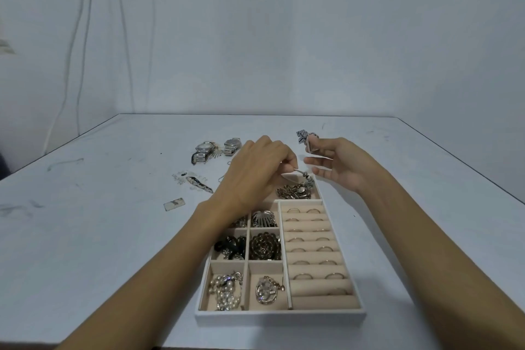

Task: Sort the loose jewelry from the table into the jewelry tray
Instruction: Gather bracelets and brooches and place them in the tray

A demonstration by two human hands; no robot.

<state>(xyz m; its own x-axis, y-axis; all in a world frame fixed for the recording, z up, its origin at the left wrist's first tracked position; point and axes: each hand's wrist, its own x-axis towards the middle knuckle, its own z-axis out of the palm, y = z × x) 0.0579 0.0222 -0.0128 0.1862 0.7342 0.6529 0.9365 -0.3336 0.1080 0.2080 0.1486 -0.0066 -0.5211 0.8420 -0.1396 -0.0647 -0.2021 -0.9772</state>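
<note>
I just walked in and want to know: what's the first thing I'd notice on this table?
Your eye would land on the two hands over the far end of the jewelry tray: the left hand pinches a small silvery piece above the heap of chains. The right hand hovers beside it with fingers spread. Then the rows of rings on the tray's right side, and two watches left on the table.

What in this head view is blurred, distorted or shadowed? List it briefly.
Head view: lighting is soft and even, no glare; the jewelry tray casts a faint shadow on the table. Wide-angle stretch makes the forearms look long and splays the table edges. The left hand and the right hand are slightly soft; the watches lack fine detail.
</note>
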